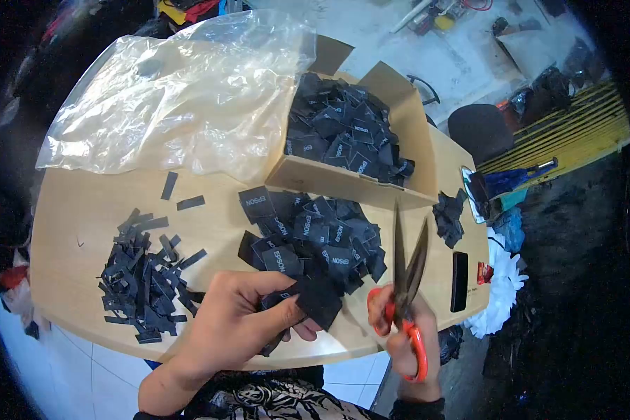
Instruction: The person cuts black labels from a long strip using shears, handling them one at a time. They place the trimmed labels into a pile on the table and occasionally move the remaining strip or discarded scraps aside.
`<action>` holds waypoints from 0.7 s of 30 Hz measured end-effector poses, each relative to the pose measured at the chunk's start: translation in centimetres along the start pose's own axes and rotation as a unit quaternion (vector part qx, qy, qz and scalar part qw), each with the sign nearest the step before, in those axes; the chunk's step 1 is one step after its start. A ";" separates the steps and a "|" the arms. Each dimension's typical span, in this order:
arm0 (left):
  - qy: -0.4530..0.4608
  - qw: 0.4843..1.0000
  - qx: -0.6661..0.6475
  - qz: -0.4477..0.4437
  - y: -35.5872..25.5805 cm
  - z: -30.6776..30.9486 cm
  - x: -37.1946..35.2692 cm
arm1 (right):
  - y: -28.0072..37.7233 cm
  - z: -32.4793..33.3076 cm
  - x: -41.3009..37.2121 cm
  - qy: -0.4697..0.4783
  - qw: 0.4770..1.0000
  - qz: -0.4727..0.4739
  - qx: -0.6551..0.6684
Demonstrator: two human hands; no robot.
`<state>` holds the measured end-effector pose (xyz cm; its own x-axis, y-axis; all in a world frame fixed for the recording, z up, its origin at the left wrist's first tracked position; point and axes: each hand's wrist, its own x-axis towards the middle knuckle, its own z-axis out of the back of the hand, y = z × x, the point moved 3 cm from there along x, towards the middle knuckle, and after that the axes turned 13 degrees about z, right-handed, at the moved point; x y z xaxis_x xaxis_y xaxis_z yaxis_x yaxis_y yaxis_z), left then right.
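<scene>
Near the table's front edge, my left hand [241, 315] pinches a black fabric label [320, 302] between thumb and fingers. More dark pieces show partly under that hand. To its right, my right hand [409, 343] grips orange-handled scissors [406, 273], fingers through the loops. The blades point away from me and stand apart, with nothing between them. Just beyond my hands lies a pile of black labels [308, 231], several printed EPSON in white. A heap of narrow black strips [147, 280] lies to the left of my left hand.
A cardboard box [357, 180] full of black labels stands at the back, beside a clear plastic bag [175, 105]. On the right are a small pile of black scraps [449, 218], a black phone-like slab [459, 282] and a red packet [484, 272]. A chair [479, 131] stands beyond.
</scene>
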<state>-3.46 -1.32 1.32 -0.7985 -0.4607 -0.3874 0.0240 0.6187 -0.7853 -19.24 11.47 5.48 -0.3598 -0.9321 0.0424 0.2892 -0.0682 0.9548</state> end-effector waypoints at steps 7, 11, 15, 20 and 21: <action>-0.027 0.998 0.013 0.046 -1.1 0.3 0.1 | -2.7 0.6 -4.8 0.141 0.980 -0.112 -0.089; -0.039 0.993 0.056 0.097 -1.2 0.4 0.0 | -3.3 0.4 -5.1 0.188 0.964 -0.109 -0.151; -0.041 0.991 0.055 0.111 -0.5 -0.1 -0.2 | -2.9 -0.9 -4.3 0.193 0.971 -0.127 -0.057; -0.034 0.993 0.049 0.103 0.2 -0.7 -0.6 | -3.2 -1.4 -3.8 0.195 0.972 -0.124 -0.028; -0.035 0.993 0.050 0.103 0.1 -0.8 -0.6 | -3.2 -1.5 -3.9 0.195 0.973 -0.123 -0.027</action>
<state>-3.45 -0.44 1.85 -0.7274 -0.3764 -0.5738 0.2446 0.6389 -0.7293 -17.45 14.81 1.85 -0.0623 -0.9485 -0.3107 0.2866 -0.3152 0.9047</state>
